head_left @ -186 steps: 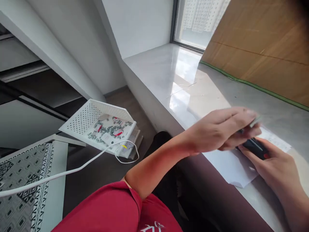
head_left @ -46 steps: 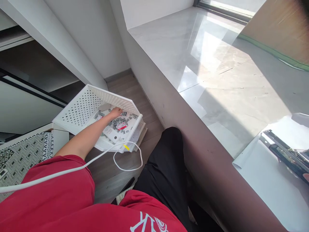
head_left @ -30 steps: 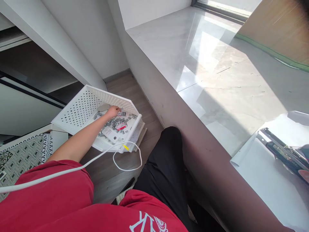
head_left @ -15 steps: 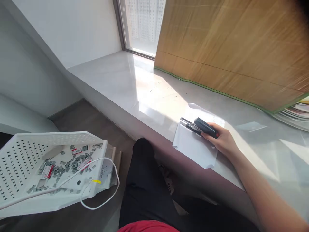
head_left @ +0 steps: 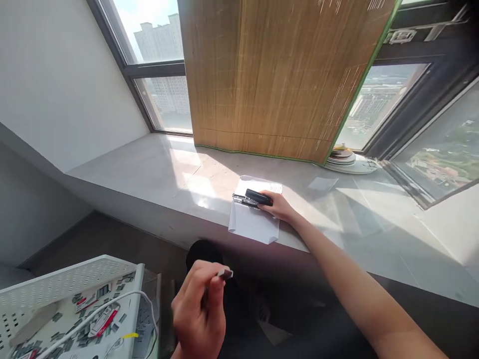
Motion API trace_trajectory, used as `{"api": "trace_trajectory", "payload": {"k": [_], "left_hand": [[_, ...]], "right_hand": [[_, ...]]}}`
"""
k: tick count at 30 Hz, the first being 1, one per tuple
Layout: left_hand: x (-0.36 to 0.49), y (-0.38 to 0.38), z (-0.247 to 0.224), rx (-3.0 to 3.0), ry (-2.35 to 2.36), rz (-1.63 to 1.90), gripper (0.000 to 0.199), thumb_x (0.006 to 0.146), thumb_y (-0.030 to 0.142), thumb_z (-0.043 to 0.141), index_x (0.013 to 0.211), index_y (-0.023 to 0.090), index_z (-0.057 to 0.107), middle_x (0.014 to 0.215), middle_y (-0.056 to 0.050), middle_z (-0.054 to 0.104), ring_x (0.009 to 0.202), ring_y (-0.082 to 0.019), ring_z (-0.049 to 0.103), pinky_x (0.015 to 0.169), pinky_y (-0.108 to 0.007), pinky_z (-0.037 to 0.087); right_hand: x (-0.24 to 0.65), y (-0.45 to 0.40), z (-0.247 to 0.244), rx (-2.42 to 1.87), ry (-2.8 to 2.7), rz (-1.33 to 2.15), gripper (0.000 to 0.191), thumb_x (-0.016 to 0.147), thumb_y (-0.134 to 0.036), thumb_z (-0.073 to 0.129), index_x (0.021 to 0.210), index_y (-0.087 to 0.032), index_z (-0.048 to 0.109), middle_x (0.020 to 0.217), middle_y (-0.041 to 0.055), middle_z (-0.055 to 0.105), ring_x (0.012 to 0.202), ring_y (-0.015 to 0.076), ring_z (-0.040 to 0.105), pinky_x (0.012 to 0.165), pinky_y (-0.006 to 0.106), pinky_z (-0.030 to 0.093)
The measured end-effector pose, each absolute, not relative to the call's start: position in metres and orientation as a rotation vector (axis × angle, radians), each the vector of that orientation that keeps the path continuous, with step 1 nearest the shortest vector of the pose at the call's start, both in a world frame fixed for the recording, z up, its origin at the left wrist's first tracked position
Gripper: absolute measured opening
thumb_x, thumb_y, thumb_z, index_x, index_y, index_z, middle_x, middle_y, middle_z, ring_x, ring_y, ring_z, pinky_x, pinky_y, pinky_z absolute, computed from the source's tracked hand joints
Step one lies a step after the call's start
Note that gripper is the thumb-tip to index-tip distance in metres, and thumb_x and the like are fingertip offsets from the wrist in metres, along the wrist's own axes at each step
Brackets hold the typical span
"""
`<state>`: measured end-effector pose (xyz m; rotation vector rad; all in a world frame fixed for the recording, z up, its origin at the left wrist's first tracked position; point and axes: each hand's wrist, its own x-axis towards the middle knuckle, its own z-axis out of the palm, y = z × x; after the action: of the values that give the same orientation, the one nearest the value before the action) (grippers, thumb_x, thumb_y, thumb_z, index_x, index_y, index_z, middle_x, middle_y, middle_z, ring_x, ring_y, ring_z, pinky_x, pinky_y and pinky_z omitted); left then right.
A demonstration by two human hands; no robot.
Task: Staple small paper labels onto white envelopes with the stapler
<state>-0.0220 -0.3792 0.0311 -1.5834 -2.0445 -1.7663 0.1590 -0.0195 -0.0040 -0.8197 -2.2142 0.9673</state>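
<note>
My left hand (head_left: pixel 199 311) is raised over my lap, thumb and fingers pinched on a short grey strip of staples (head_left: pixel 225 273). On the grey sill, my right hand (head_left: pixel 279 205) is wrapped around the rear of a black stapler (head_left: pixel 259 195). The stapler's top is lifted, baring the metal channel that points left; whether staples lie in it cannot be made out. Beneath the stapler lie white sheets of paper (head_left: pixel 254 225) with curled corners, close to the sill's front edge.
Low on the left, a white perforated basket (head_left: pixel 108 264) holds scattered staple strips and red-and-white staple boxes (head_left: pixel 105 319). A white cable (head_left: pixel 127 294) crosses it. A bamboo blind (head_left: pixel 269 80) hangs behind the sill (head_left: pixel 123 169); stacked plates (head_left: pixel 342 158) stand at the back right.
My left hand has come into view with a staple strip in its fingers. The camera view has tilted up and turned right. My right hand still grips the stapler on the paper.
</note>
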Motion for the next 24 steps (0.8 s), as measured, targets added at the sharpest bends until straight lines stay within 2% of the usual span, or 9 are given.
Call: {"api": "trace_trajectory", "payload": {"k": [2,4,6,9,11,15,19,21,24], "left_hand": [[-0.023,-0.295,0.047,-1.606,-2.075,-1.684,0.023,0.106,0.038,0.063,0.116,0.044,0.083,0.097,-0.008,0.081,0.088,-0.029,0.079,0.072,-0.043,0.064],[-0.038,-0.210,0.058,-1.620,-2.111,-1.595,0.034,0.113,0.040,0.048,0.114,0.034,0.082,0.099,-0.010,0.082,0.089,-0.028,0.078,0.078,-0.042,0.063],[-0.062,-0.134,0.059,-1.599,-2.257,-1.404,0.044,0.115,0.035,0.037,0.116,0.027,0.081,0.106,-0.014,0.083,0.096,-0.029,0.078,0.080,-0.042,0.062],[-0.094,-0.047,0.048,-1.765,-2.449,-1.098,0.036,0.113,0.030,0.047,0.113,0.022,0.081,0.117,-0.016,0.082,0.105,-0.030,0.076,0.085,-0.041,0.059],[-0.105,-0.006,0.041,-1.875,-2.473,-1.138,0.026,0.109,0.027,0.057,0.105,0.019,0.082,0.115,-0.015,0.081,0.104,-0.029,0.074,0.087,-0.039,0.056],[-0.101,0.044,0.034,-2.008,-2.435,-1.139,0.018,0.101,0.021,0.066,0.093,0.019,0.082,0.109,-0.013,0.079,0.098,-0.027,0.072,0.086,-0.036,0.052],[-0.094,0.058,0.026,-2.194,-2.337,-1.199,0.008,0.088,0.019,0.080,0.080,0.021,0.081,0.093,-0.007,0.072,0.091,-0.024,0.067,0.086,-0.034,0.050],[-0.096,0.058,0.019,-2.238,-2.297,-1.267,0.004,0.084,0.019,0.083,0.081,0.022,0.081,0.089,-0.005,0.069,0.087,-0.023,0.065,0.085,-0.033,0.049],[-0.105,0.053,0.008,-2.164,-2.278,-1.740,0.011,0.079,0.022,0.087,0.085,0.022,0.078,0.084,-0.003,0.064,0.082,-0.020,0.059,0.079,-0.030,0.047]], "right_hand": [[0.161,-0.019,-0.005,-0.791,-2.214,0.960,0.038,0.088,-0.036,0.073,0.122,-0.020,0.078,0.111,0.0062,0.081,0.101,0.0279,0.072,0.092,0.037,0.054],[0.166,-0.016,-0.006,-0.740,-2.231,0.940,0.040,0.088,-0.034,0.073,0.125,-0.019,0.077,0.114,0.0064,0.081,0.102,0.0268,0.071,0.093,0.036,0.053],[0.172,-0.014,-0.007,-0.691,-2.260,0.910,0.040,0.089,-0.033,0.072,0.127,-0.019,0.075,0.115,0.0063,0.080,0.102,0.0258,0.071,0.093,0.036,0.052],[0.182,-0.010,-0.006,-0.630,-2.279,0.904,0.037,0.091,-0.032,0.072,0.126,-0.020,0.075,0.115,0.0056,0.079,0.102,0.0249,0.070,0.092,0.036,0.051],[0.185,-0.008,-0.004,-0.594,-2.282,0.932,0.033,0.090,-0.030,0.072,0.121,-0.021,0.076,0.111,0.0044,0.078,0.100,0.0245,0.070,0.091,0.035,0.051],[0.187,-0.006,-0.002,-0.547,-2.277,0.996,0.033,0.088,-0.027,0.073,0.121,-0.023,0.077,0.108,0.0030,0.079,0.098,0.0244,0.070,0.088,0.035,0.052],[0.186,-0.003,-0.005,-0.545,-2.242,1.011,0.036,0.087,-0.025,0.074,0.122,-0.023,0.077,0.112,0.0031,0.079,0.099,0.0244,0.070,0.090,0.035,0.052],[0.186,-0.002,-0.007,-0.547,-2.243,1.018,0.034,0.086,-0.024,0.073,0.119,-0.023,0.077,0.110,0.0026,0.078,0.097,0.0236,0.070,0.088,0.034,0.051],[0.185,-0.002,-0.006,-0.547,-2.251,1.016,0.032,0.085,-0.023,0.073,0.117,-0.024,0.076,0.108,0.0021,0.078,0.095,0.0232,0.070,0.085,0.033,0.051]]}}
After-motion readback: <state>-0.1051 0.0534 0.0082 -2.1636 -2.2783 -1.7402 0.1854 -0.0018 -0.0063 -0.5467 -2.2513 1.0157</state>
